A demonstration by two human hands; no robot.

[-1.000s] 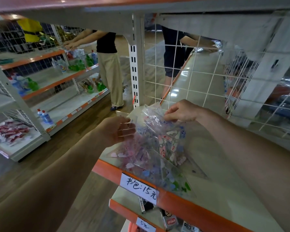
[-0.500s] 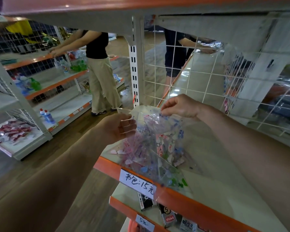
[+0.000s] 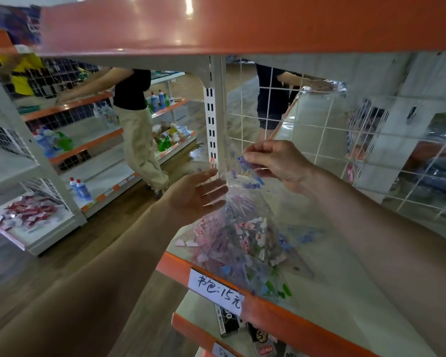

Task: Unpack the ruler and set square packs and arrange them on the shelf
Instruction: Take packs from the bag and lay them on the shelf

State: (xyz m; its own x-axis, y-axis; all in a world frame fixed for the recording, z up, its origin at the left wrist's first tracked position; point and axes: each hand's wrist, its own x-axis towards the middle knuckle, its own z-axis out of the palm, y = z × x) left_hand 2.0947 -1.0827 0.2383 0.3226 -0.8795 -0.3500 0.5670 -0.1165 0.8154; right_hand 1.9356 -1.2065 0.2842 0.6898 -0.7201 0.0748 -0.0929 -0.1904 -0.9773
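Above the label (image 3: 216, 288), the right hand (image 3: 276, 163) pinches the top of the pack (image 3: 242, 228); the left hand (image 3: 193, 197), fingers nearly straight, touches its side.

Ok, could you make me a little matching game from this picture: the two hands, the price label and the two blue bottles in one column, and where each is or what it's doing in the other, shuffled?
Things
1. right hand
2. left hand
3. label
4. bottles

Places or states
A. stuck on the orange shelf edge
B. pinches the top of the clear bag
C. fingers straight, against the bag's side
D. stand on a low shelf at far left

Pairs: 1-B, 2-C, 3-A, 4-D.
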